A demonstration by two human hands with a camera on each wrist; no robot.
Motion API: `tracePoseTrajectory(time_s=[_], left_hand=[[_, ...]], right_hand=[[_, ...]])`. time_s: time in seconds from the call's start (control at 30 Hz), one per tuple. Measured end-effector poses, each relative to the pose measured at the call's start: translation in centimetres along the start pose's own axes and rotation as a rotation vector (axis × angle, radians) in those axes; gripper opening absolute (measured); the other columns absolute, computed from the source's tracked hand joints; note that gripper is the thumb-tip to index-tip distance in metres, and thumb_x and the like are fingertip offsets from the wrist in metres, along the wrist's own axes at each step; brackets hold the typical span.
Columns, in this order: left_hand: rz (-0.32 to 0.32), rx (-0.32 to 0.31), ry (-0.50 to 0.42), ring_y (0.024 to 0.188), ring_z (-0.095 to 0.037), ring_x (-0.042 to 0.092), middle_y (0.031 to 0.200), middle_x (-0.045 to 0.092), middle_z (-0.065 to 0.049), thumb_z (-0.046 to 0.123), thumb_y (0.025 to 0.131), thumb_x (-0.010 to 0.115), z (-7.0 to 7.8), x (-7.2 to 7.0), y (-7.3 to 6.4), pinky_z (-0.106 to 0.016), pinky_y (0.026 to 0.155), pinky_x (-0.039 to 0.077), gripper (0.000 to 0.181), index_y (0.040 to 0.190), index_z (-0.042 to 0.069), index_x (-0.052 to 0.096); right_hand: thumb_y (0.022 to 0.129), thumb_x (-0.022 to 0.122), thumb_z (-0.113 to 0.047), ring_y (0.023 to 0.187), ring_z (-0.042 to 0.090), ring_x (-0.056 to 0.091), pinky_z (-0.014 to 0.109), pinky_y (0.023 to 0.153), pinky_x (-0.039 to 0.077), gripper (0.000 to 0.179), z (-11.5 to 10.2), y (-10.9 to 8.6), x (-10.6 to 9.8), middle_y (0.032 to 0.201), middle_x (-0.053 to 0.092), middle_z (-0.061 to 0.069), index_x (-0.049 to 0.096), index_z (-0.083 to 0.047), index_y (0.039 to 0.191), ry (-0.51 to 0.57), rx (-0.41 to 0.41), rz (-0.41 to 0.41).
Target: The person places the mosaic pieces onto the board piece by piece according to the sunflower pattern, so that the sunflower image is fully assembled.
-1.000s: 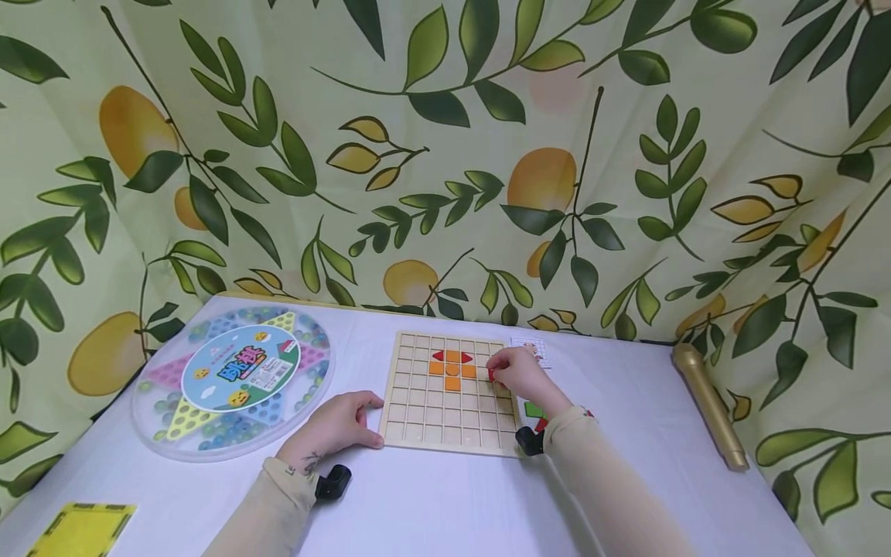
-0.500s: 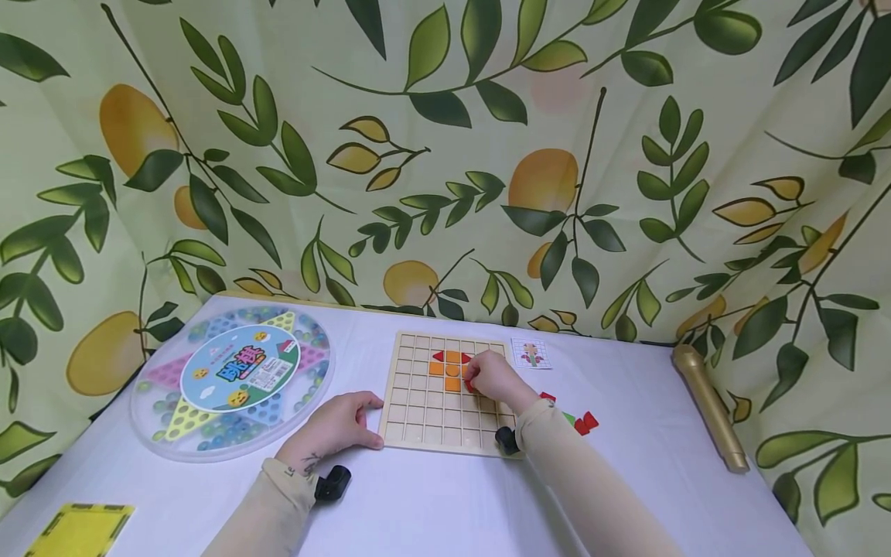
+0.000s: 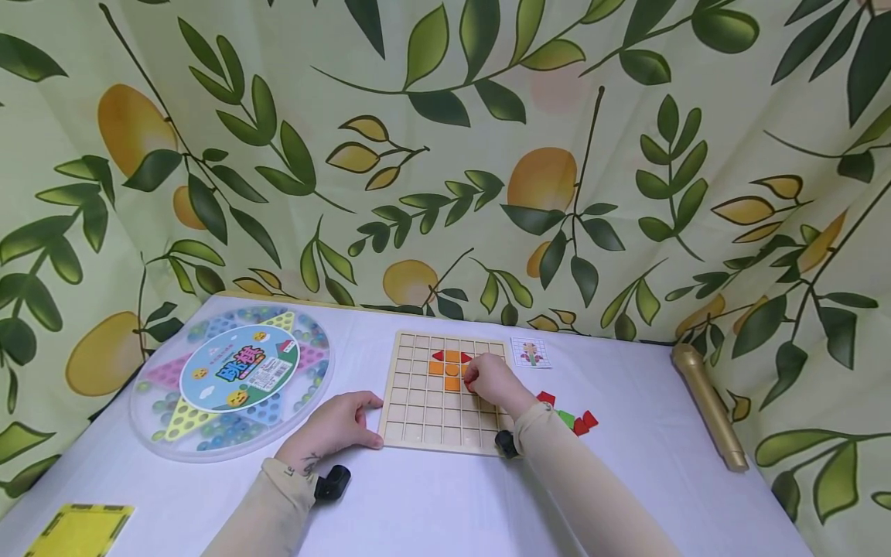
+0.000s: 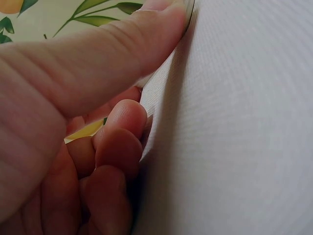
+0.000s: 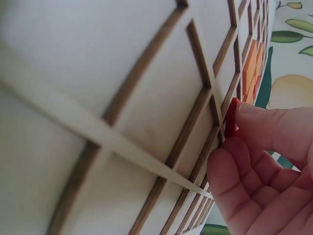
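A leaf-and-fruit patterned curtain [image 3: 445,116] hangs behind the gridded board [image 3: 418,422], a white-covered table [image 3: 431,503] beneath it. The board lies flat, its far edge facing the curtain. The left hand [image 3: 337,424] touches its left edge, thumb and index finger spread; over its grid the right hand [image 3: 497,381] pinches a red piece [image 5: 231,117], its direction and long axis partly hidden.
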State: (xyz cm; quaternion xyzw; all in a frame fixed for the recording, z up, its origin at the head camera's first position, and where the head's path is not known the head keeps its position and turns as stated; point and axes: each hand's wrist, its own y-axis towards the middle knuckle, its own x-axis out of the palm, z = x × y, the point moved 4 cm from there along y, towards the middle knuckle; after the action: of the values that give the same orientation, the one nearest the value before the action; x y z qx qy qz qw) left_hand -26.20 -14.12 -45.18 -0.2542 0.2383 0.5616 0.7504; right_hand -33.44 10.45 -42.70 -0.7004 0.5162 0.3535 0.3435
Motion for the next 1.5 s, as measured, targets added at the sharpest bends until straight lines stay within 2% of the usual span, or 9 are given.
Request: tracePoseTrajectory(time_s=[0.23,0.47,0.77,0.9,1.0,1.1,1.27,1.37,1.5], left_hand=[[0.001,-0.031,0.003,0.054,-0.014,0.042,0.062,0.047,-0.002,0.017,0.058,0.086,-0.1,-0.1,0.1,-0.025,0.051,0.032,0.058,0.112,0.013,0.063],[-0.005,-0.009,0.017,0.053,-0.014,0.042,0.062,0.047,-0.001,0.018,0.059,0.085,-0.1,0.0,0.0,-0.025,0.05,0.032,0.057,0.111,0.012,0.062],[0.003,-0.018,0.004,0.054,-0.014,0.042,0.062,0.047,-0.002,0.018,0.058,0.086,-0.1,0.0,0.1,-0.025,0.05,0.031,0.058,0.111,0.012,0.063],[0.005,-0.018,0.004,0.054,-0.014,0.042,0.063,0.047,-0.002,0.018,0.058,0.086,0.0,0.0,0.0,-0.026,0.051,0.031,0.057,0.11,0.012,0.063],[0.003,-0.019,0.008,0.055,-0.014,0.042,0.063,0.047,-0.001,0.018,0.058,0.086,0.1,0.0,0.1,-0.025,0.051,0.032,0.057,0.11,0.013,0.063],[0.001,-0.02,0.017,0.054,-0.014,0.043,0.063,0.048,-0.001,0.019,0.059,0.086,0.1,0.0,0.1,-0.025,0.051,0.032,0.057,0.11,0.014,0.063],[0.002,-0.026,0.021,0.054,-0.014,0.043,0.063,0.048,-0.001,0.018,0.058,0.086,0.1,-0.1,0.1,-0.025,0.052,0.032,0.056,0.11,0.014,0.063],[0.004,-0.027,0.015,0.054,-0.014,0.043,0.063,0.048,-0.001,0.018,0.058,0.086,0.0,-0.1,0.1,-0.025,0.052,0.033,0.056,0.11,0.014,0.063],[0.009,-0.013,0.007,0.055,-0.014,0.043,0.063,0.048,-0.001,0.016,0.058,0.086,0.0,0.0,0.1,-0.026,0.053,0.032,0.057,0.11,0.013,0.063]], right_hand=[[0.076,0.065,0.007,0.08,0.02,0.052,0.035,0.079,0.048,0.014,0.0,-0.1,-0.1,0.083,0.064,0.005,0.072,-0.005,0.079,-0.001,0.017,0.003],[0.077,0.063,0.008,0.085,0.021,0.053,0.038,0.086,0.046,0.017,0.0,-0.2,0.2,0.088,0.064,0.005,0.072,-0.007,0.079,0.017,0.032,-0.004],[0.077,0.062,0.008,0.088,0.021,0.054,0.039,0.089,0.045,0.018,0.0,-0.3,0.2,0.089,0.064,0.005,0.072,-0.007,0.079,0.015,0.028,0.018],[0.078,0.062,0.007,0.087,0.021,0.053,0.038,0.086,0.046,0.017,0.0,-0.3,0.2,0.088,0.065,0.005,0.072,-0.007,0.079,0.011,0.018,0.026],[0.079,0.063,0.004,0.084,0.02,0.053,0.035,0.08,0.047,0.014,0.3,-0.5,-0.7,0.089,0.065,0.004,0.072,-0.006,0.083,0.04,0.02,0.051],[0.081,0.063,0.001,0.082,0.02,0.052,0.034,0.075,0.046,0.012,1.0,-0.8,-2.3,0.089,0.065,0.006,0.071,-0.003,0.09,0.082,0.032,0.099],[0.083,0.061,-0.001,0.084,0.024,0.052,0.034,0.074,0.046,0.018,3.6,-1.6,-5.2,0.092,0.064,0.013,0.068,0.002,0.099,0.132,0.11,0.154],[0.084,0.061,-0.003,0.087,0.025,0.051,0.034,0.075,0.047,0.02,5.7,-2.3,-6.1,0.098,0.062,0.015,0.066,0.002,0.102,0.139,0.194,0.154],[0.083,0.063,-0.005,0.085,0.025,0.051,0.032,0.073,0.049,0.022,8.2,-3.3,-6.3,0.101,0.061,0.015,0.066,0.001,0.104,0.128,0.297,0.123]])
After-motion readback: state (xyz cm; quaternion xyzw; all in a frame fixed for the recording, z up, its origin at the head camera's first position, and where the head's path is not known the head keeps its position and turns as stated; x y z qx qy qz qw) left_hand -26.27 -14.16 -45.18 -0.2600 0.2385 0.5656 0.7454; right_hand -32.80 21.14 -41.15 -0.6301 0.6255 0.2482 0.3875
